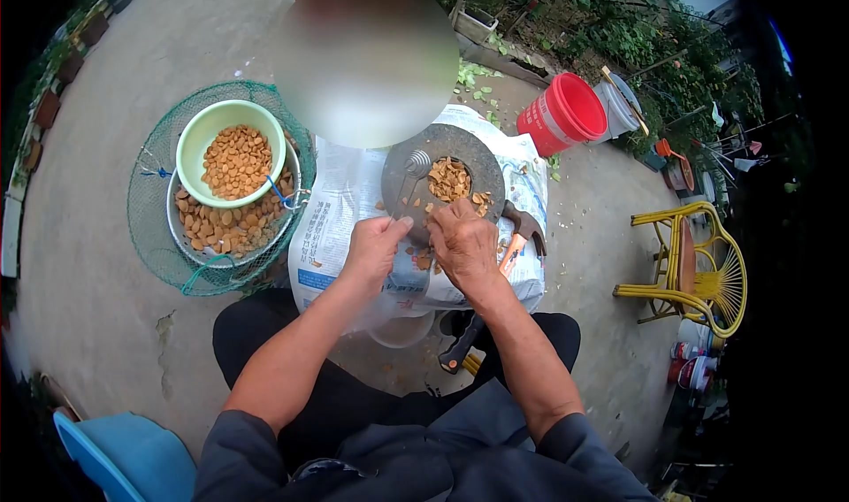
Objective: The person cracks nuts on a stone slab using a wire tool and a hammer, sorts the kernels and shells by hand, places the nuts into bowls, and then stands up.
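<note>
1. Stone disc point(490, 169), upper centre of frame, on newspaper point(334, 223): judged heavy, rigid; best gripped under opposite rims.
2. Hammer point(523, 226), right of centre, beside the disc: head judged weighty, handle the sound hold.
3. Left hand point(374, 245), centre: thumb and fingers narrowed to a pinch near the wire coil's stem; contents could not be told. Right hand point(465, 238), beside it: fingers curled close at the disc's near edge; anything pinched was hidden.
4. Wire coil point(416, 161), on the disc: judged light, springy; stem offered the hold.
5. Shell-like pieces point(448, 180), disc's hollow: judged light, brittle; fingertip pinch suited.
</note>
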A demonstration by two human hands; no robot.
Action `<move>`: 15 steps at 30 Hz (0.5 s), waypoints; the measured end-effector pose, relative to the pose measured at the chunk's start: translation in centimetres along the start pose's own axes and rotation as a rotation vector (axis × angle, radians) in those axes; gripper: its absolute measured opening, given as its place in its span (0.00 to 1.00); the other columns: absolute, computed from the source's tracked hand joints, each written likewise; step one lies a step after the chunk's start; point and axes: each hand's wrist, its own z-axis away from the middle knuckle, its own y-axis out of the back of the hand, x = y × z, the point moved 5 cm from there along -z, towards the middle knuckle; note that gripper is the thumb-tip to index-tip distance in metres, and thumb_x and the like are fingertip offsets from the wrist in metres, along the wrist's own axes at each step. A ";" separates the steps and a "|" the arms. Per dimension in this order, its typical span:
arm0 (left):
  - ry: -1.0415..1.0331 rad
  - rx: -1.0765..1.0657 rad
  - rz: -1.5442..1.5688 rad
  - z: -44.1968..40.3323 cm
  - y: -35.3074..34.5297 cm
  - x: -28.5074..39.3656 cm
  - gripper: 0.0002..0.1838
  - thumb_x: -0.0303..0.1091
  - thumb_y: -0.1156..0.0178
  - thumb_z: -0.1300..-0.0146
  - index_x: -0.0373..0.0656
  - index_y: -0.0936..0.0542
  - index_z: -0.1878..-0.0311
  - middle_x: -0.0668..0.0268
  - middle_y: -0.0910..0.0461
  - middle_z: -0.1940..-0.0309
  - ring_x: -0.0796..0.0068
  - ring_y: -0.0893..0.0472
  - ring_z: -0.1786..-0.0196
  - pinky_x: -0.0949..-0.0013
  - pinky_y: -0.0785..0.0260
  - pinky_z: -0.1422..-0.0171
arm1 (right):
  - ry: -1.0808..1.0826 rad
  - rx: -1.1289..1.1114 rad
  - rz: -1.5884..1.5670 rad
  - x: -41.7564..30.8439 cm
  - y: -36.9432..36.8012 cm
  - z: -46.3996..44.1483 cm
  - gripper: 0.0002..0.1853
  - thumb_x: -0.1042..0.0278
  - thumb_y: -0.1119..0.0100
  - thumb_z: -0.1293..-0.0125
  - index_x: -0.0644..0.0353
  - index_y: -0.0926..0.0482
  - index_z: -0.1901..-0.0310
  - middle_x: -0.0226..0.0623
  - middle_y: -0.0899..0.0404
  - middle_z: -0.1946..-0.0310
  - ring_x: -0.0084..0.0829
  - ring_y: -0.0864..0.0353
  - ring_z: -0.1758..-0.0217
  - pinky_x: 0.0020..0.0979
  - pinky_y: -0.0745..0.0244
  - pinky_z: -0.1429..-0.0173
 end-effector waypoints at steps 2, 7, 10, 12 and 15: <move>-0.003 -0.001 0.022 0.1 0.3 0.3 0.17 0.42 0.37 0.30 0.48 0.29 0.74 0.80 0.39 0.85 0.90 0.45 0.86 0.79 0.55 0.85 | 0.023 -0.002 -0.018 0.1 0.0 0.1 0.06 0.74 0.35 0.43 0.59 0.19 0.63 0.40 0.23 0.69 0.43 0.18 0.71 0.42 0.25 0.68; 0.042 0.035 0.083 0.6 0.8 0.9 0.18 0.43 0.37 0.30 0.49 0.30 0.73 0.80 0.41 0.85 0.90 0.47 0.86 0.79 0.56 0.84 | -0.173 0.124 -0.250 1.0 1.7 0.1 0.03 0.76 0.39 0.38 0.62 0.21 0.63 0.41 0.22 0.74 0.37 0.20 0.75 0.35 0.26 0.69; 0.070 0.061 0.135 0.6 1.5 1.0 0.18 0.45 0.39 0.30 0.50 0.31 0.73 0.80 0.41 0.84 0.88 0.47 0.86 0.78 0.56 0.84 | -0.139 0.220 -0.011 3.1 2.4 0.1 0.03 0.75 0.43 0.34 0.63 0.20 0.63 0.35 0.23 0.80 0.23 0.24 0.79 0.27 0.30 0.71; 0.100 0.071 0.190 0.7 2.0 0.9 0.18 0.46 0.42 0.29 0.48 0.30 0.72 0.78 0.41 0.84 0.86 0.46 0.86 0.76 0.55 0.85 | -0.354 0.164 -0.328 3.6 3.2 -0.2 0.04 0.74 0.43 0.34 0.64 0.19 0.64 0.30 0.24 0.81 0.19 0.26 0.79 0.25 0.31 0.72; 0.134 0.112 0.302 0.3 2.7 -0.2 0.17 0.48 0.46 0.27 0.48 0.31 0.70 0.78 0.41 0.84 0.85 0.46 0.86 0.76 0.55 0.85 | -0.194 0.220 -0.253 3.8 1.8 -0.8 0.05 0.73 0.40 0.35 0.64 0.18 0.64 0.25 0.25 0.82 0.15 0.29 0.78 0.23 0.32 0.72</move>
